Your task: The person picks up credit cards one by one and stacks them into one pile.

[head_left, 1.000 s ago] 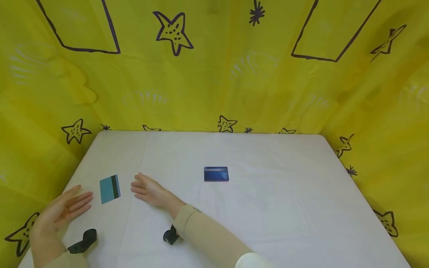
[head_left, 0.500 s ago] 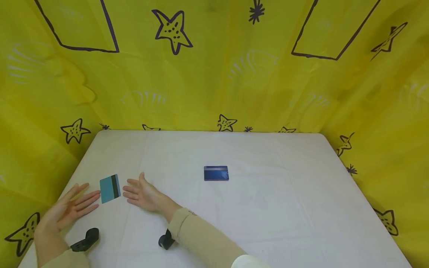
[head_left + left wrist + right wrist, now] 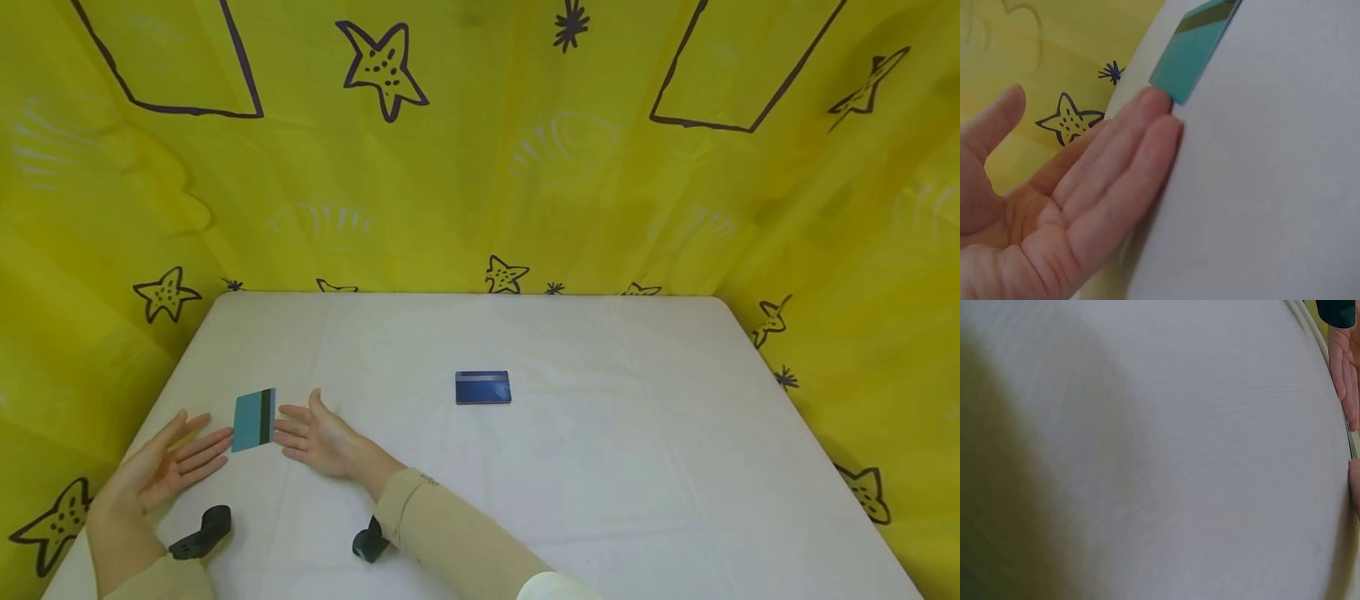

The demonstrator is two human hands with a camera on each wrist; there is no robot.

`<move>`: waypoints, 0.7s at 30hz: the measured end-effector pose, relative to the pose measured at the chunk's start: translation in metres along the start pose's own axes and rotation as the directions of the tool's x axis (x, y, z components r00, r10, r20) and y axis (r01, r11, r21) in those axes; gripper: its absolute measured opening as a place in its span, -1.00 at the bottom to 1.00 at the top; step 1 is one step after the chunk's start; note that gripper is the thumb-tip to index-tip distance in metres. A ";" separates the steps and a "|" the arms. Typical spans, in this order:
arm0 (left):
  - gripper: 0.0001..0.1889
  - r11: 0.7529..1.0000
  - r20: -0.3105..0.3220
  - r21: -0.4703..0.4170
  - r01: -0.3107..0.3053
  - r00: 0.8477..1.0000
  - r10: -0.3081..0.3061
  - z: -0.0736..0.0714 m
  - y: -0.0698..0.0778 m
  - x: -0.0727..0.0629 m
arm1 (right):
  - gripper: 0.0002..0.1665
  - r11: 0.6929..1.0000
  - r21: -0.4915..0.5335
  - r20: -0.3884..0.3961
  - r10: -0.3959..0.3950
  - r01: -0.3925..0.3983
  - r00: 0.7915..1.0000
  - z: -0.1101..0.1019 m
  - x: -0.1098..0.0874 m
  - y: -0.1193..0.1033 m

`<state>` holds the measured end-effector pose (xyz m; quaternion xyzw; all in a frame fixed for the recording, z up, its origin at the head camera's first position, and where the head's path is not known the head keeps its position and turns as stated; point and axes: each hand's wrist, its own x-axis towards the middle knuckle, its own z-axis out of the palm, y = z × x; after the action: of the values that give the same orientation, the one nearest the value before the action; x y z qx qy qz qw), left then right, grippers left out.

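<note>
A teal card (image 3: 247,423) with a dark stripe along its right side lies on the left part of the white table. My left hand (image 3: 167,468), fingers straight and palm turned up and inward, has its fingertips right at the card's left edge. From the other side my right hand (image 3: 321,437) points its straight fingers at the striped edge, thumb raised. In the left wrist view the teal card (image 3: 1191,56) lies just beyond the left hand's fingertips (image 3: 1159,100). The right wrist view shows mostly table, with the left hand's fingers (image 3: 1341,369) at its right border.
A dark blue card (image 3: 482,388) with a pale stripe lies flat near the table's middle. The white-covered table (image 3: 615,467) meets yellow patterned curtain (image 3: 465,183) at the back and sides. Black wrist cameras (image 3: 204,533) hang below both forearms, close to the table.
Both hands have closed in on the teal card from either side, the right one moving left. The teal card has slid slightly right with the left fingertips. The blue card stays put.
</note>
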<state>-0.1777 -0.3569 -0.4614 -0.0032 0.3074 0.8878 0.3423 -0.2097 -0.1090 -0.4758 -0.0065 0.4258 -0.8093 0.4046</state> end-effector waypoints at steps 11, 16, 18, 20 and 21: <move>-0.45 0.982 -0.061 0.177 0.071 0.996 -0.061 0.012 0.008 0.004 | -0.15 0.988 0.152 -0.045 -0.035 0.041 0.998 -0.003 -0.001 0.000; -0.50 0.965 -0.134 0.246 0.092 0.989 -0.060 0.014 0.010 0.007 | -0.15 0.979 0.195 -0.057 -0.043 0.054 0.997 -0.005 -0.001 -0.001; -0.54 0.964 -0.163 0.248 0.090 0.985 -0.050 0.015 0.009 0.008 | -0.15 0.976 0.208 -0.061 -0.048 0.059 0.997 -0.006 -0.001 -0.002; -0.57 0.965 -0.192 0.247 0.086 0.981 -0.038 0.015 0.008 0.008 | -0.15 0.975 0.211 -0.065 -0.051 0.063 0.997 -0.007 0.000 -0.003; -0.61 0.964 -0.211 0.252 0.085 0.977 -0.031 0.015 0.007 0.009 | -0.15 0.976 0.209 -0.066 -0.052 0.065 0.996 -0.008 0.000 -0.003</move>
<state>-0.1859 -0.3475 -0.4471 -0.0591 0.4545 0.8244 0.3321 -0.2143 -0.1026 -0.4782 0.0484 0.3490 -0.8613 0.3660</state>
